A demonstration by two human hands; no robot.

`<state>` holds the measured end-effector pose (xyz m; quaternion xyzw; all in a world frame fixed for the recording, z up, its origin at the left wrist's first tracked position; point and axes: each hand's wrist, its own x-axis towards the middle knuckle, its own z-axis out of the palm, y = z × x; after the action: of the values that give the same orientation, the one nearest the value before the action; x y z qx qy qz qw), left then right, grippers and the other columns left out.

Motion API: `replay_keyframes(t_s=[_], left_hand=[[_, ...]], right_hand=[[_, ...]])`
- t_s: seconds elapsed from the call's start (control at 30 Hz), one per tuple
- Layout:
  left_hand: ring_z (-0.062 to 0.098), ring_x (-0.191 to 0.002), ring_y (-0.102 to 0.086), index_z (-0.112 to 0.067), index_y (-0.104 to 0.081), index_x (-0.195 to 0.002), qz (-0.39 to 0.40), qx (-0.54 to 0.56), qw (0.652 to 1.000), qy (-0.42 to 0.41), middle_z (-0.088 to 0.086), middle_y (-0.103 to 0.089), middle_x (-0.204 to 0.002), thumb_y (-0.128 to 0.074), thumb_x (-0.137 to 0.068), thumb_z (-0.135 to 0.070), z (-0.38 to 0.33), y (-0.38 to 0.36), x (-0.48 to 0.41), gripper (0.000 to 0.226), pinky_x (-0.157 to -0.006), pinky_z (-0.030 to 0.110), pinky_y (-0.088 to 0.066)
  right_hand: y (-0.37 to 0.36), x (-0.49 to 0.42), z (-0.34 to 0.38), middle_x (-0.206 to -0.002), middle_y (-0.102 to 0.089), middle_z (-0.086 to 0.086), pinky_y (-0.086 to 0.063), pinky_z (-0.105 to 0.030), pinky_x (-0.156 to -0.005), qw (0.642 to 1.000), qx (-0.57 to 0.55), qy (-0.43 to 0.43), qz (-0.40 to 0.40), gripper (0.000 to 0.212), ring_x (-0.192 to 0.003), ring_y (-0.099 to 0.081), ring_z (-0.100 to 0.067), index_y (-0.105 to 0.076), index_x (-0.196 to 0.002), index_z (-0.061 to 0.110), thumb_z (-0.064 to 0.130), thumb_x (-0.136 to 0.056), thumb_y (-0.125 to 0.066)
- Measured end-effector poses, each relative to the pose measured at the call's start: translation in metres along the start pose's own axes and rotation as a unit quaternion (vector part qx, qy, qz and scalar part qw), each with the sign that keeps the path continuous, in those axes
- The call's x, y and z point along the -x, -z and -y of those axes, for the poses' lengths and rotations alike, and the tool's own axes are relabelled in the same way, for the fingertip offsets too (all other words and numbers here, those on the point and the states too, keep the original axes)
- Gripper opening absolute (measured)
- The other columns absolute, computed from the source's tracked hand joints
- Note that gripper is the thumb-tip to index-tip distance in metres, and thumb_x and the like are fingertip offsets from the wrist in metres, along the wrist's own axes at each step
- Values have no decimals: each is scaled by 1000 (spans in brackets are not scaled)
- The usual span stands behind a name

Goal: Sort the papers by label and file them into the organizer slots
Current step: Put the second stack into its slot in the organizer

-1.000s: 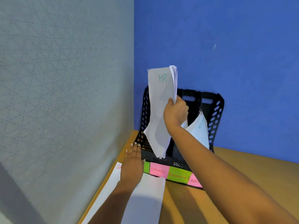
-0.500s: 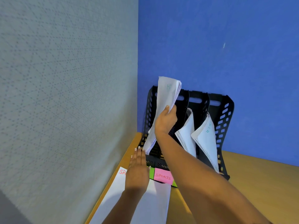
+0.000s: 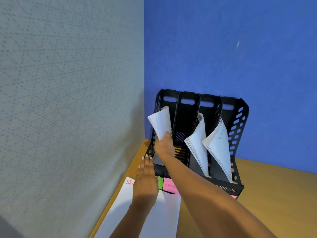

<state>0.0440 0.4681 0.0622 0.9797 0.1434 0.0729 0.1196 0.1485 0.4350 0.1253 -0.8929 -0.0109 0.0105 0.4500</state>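
Note:
A black perforated organizer [image 3: 240, 127] with several upright slots stands in the corner on the wooden desk. My right hand [image 3: 164, 146] grips a bundle of white papers [image 3: 160, 123] that sits low in the leftmost slot. My left hand [image 3: 145, 181] lies flat, fingers straight, on a white sheet [image 3: 154, 215] marked in red "SPO…" in front of the organizer. Two more paper bundles, one [image 3: 198, 143] and another [image 3: 218, 148], lean in the two right slots. The second slot holds no papers. A green label [image 3: 160, 182] and a pink "SPORTS" label [image 3: 169, 186] show on the front lip.
A grey fabric wall [image 3: 68, 100] rises on the left and a blue wall [image 3: 223, 48] stands behind the organizer. The wooden desk [image 3: 274, 194] stretches to the right of the organizer. My right forearm crosses the front lip and hides the other labels.
My right hand has lowered the HR bundle from above the organizer down into the leftmost slot. My left hand stays flat on the sheet.

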Motion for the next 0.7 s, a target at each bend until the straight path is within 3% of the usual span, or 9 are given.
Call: replay_keyframes(t_s=[0.1,0.33,0.5,0.6,0.7], left_hand=[[23,-146,15,-11,13,-148,-7,-10,1000,-2,9,17,-158,-24,-101,-32,-1,-1,0,63,-117,30,7],[23,-146,13,-12,12,-148,-23,-10,1000,-1,7,15,-158,-26,-100,-34,-4,2,5,65,-108,26,12],[23,-147,10,-14,8,-149,-40,4,999,-4,6,12,-159,-32,-99,-38,-2,-4,4,69,-110,26,9],[25,-147,7,-14,5,-149,-47,21,999,-18,8,12,-158,-38,-97,-37,0,-6,5,72,-110,29,9],[33,-143,-20,-10,-16,-149,-86,69,993,-45,11,-13,-156,-60,-87,-30,9,-16,18,78,-114,34,-8]], right_hand=[[4,2,-1,-133,-46,-16,-46,-41,-93,996,85,-7,35,54,-120,-48,-35,-23,-138,13,29,-93,-49],[13,9,-21,-131,-46,-12,-48,-39,-93,984,123,80,99,59,-121,-48,-30,-32,-132,13,33,-85,-62],[38,36,-44,-133,-52,-8,-47,-33,-99,975,89,187,74,43,-120,-51,-24,-49,-127,12,23,-88,-61],[55,56,-57,-122,-60,-5,-46,-22,-94,966,61,250,26,26,-114,-54,-17,-60,-115,12,17,-90,-56],[67,82,-76,-112,-63,-2,-41,-15,-87,951,64,302,17,22,-106,-51,-7,-64,-108,13,14,-91,-51]])
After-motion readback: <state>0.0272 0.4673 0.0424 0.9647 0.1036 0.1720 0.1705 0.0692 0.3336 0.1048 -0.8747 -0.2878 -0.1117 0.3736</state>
